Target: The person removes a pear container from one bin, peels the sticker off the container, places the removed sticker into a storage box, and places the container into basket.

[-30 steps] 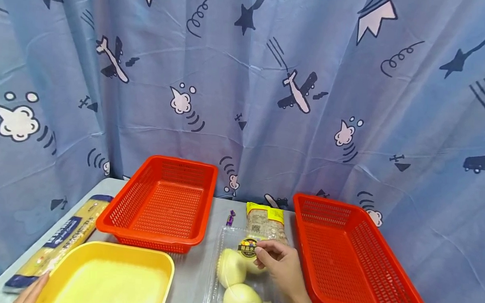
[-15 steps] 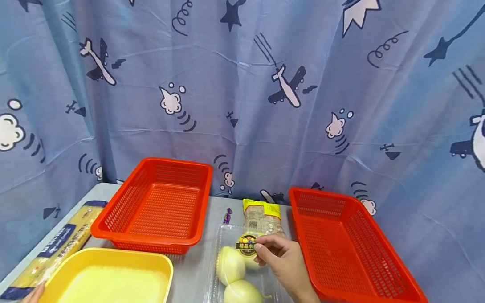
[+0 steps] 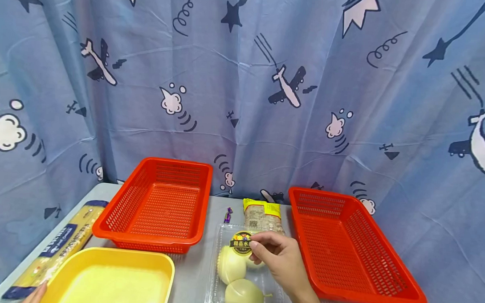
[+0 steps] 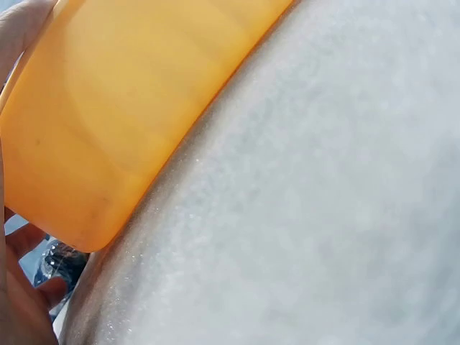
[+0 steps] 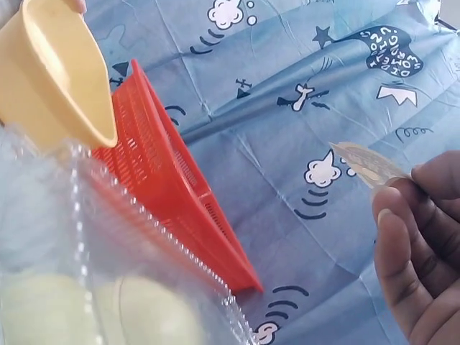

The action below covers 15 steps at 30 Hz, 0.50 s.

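My right hand pinches a round black-and-gold sticker between thumb and fingertips. In the right wrist view the thin sticker stands out from the fingers, apart from the box. Behind it in the head view lies a clear plastic clamshell box with several pale yellow-green round fruits inside. My left hand holds the left side of a yellow plastic basin. In the left wrist view, the thumb lies along the basin's rim and the fingers show past its wall.
Two red plastic baskets stand at the back left and at the right. A long pasta packet lies at the left table edge. Beyond the box are a yellow-topped bag and a purple-wrapped candy. A blue curtain hangs behind.
The sticker and my right fingertips have moved slightly left over the box. The head view has shifted a little since the first frame. My left hand stays at the basin.
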Tool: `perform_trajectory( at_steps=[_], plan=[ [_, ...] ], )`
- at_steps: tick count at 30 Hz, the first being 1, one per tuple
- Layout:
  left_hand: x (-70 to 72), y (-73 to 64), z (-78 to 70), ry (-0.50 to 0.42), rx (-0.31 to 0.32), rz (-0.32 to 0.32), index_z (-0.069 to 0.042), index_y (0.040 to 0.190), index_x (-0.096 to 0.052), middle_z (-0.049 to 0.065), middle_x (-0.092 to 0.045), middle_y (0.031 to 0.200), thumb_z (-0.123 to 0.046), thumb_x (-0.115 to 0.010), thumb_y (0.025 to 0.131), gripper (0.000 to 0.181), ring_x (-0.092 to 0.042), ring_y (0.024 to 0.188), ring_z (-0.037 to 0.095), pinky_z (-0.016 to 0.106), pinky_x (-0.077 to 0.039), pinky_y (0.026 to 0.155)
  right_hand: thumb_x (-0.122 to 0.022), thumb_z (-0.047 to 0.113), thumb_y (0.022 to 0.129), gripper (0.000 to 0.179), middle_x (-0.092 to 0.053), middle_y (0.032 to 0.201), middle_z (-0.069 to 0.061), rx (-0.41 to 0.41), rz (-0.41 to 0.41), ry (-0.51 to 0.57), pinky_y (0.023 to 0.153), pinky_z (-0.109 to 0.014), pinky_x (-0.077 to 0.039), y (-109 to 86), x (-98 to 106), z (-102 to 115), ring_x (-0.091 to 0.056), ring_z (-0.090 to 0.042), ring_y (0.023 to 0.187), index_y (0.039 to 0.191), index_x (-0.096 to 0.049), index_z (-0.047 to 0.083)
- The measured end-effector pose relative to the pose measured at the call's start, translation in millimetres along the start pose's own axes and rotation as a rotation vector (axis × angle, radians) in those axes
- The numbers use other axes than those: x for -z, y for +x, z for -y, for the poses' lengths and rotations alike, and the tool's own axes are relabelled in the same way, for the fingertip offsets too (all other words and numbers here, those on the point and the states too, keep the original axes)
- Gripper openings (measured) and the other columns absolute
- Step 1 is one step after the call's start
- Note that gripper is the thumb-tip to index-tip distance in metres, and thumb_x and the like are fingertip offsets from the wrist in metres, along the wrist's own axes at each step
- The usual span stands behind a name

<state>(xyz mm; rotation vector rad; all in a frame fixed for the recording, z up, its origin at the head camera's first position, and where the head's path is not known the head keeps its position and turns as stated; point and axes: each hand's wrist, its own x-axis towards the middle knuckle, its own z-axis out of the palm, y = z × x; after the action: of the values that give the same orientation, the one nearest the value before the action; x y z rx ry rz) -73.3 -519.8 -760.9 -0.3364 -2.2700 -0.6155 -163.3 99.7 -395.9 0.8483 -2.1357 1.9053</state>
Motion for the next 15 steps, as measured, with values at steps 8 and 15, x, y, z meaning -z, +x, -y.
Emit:
perform_trajectory(
  at_steps=[8, 15],
  plan=[
    [-13.1, -11.7, 28.8, -0.021, -0.104, -0.040, 0.012, 0.141, -0.035, -0.007, -0.020, 0.156, -0.046, -0.051, 0.097, 0.075, -0.022, 0.135, -0.002, 0.010, -0.015, 0.104, -0.069, -0.002, 0.086, 0.010, -0.066, 0.076, -0.016, 0.006, 0.020, 0.050, 0.054, -0.034, -0.055, 2.5, -10, 11, -0.063, -0.019, 0.059, 0.095, -0.069, -0.007],
    [-13.2, -16.1, 37.6, -0.032, -0.072, 0.019, 0.009, 0.144, -0.033, -0.010, -0.017, 0.157, -0.023, -0.073, 0.083, 0.079, -0.020, 0.135, -0.005, 0.008, -0.013, 0.103, -0.066, -0.007, 0.086, 0.010, -0.065, 0.075, -0.020, 0.086, 0.044, 0.101, 0.053, -0.034, -0.055, 5.6, -21, 17, -0.063, -0.020, 0.059, 0.096, -0.068, -0.009]
  ],
)
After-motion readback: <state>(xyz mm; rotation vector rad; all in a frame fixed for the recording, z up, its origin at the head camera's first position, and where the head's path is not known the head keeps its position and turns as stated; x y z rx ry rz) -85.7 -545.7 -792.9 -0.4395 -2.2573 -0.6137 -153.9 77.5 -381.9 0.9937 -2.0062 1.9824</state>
